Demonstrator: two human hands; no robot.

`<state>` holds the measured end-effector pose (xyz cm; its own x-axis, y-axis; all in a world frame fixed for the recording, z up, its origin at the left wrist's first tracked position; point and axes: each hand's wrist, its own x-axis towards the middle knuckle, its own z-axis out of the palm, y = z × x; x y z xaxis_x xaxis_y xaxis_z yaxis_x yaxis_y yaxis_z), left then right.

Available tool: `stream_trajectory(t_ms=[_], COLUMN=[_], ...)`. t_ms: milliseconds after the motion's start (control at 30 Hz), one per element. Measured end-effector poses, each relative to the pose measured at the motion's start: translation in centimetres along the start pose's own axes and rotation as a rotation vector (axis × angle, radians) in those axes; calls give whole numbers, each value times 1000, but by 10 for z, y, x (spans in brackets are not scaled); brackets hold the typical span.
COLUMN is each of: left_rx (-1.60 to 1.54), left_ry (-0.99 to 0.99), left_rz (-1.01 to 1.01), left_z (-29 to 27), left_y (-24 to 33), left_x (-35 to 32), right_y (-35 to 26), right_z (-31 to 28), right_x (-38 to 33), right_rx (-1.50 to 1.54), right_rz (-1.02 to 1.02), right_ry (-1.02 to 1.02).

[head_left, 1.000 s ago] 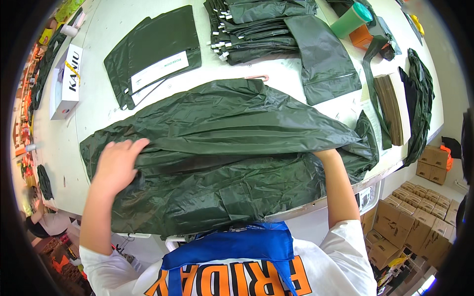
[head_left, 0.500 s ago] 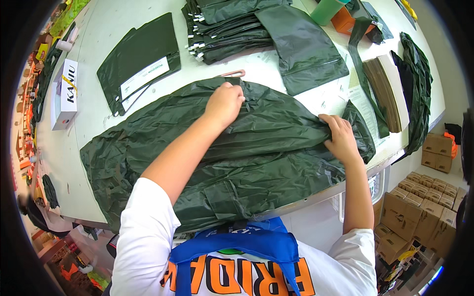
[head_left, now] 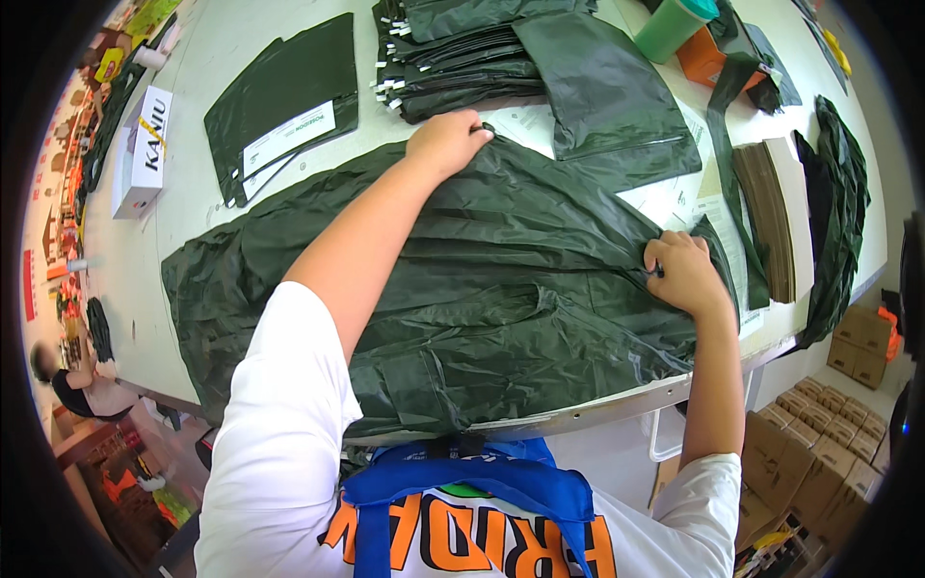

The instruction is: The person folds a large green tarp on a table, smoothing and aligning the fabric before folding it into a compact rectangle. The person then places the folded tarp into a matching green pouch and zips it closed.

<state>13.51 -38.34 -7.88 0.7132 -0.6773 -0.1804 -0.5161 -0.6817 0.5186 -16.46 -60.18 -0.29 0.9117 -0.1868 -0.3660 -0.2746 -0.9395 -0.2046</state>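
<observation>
A large dark green garment (head_left: 482,260) of thin, crinkled coated fabric lies spread over the near part of the table. A pocket-like patch shows near its front edge. At its far edge, my left hand (head_left: 448,144) pinches the fabric between closed fingers, and a bit of dark cloth pokes out beside the thumb. My right hand (head_left: 689,275) is curled round gathered fabric at the garment's right side. Taut creases run between the two hands. The fingertips of the right hand are partly hidden in the folds.
Behind the garment lie a stack of folded dark green pieces (head_left: 462,72) and flat dark green packs (head_left: 289,96) with a white label. A cardboard stack (head_left: 776,222), a green cup (head_left: 674,29) and an orange box (head_left: 713,53) stand to the right. A white box (head_left: 145,154) is at left.
My left hand has pulled the garment's far edge farther away across the table, and the pink loop-shaped thing behind it is now hidden. My right hand's fingers have curled tighter into the fabric.
</observation>
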Motion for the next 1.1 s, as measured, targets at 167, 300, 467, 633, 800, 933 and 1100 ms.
stream_trajectory(t_ms=[167,300,467,633,800,933,1100], left_rx=[-103,327,293,-603,32,-321,-1291], left_ry=[198,456,873,659,711,731,476], left_rz=[141,99,-630,-438,204,502,-116], left_z=[-2,-79,-120,-94,-115,-112,-126], left_y=[-20,-45,-213,-200,-92,-74,-77], left_x=[-33,-130,-287,-318,-342,-371,-368], right_y=[-119,-144,-152,-220,-375,-404,-399], right_z=[-11,78,86,60,33,22,8], right_x=[65,101,103,83,17,15,-3], right_rx=[335,38,-29,69,1221,1393,1900], right_rz=[-277,-308,-340,-274,-482,-182,-56], right_ry=[565,464,462,461,268,365,198])
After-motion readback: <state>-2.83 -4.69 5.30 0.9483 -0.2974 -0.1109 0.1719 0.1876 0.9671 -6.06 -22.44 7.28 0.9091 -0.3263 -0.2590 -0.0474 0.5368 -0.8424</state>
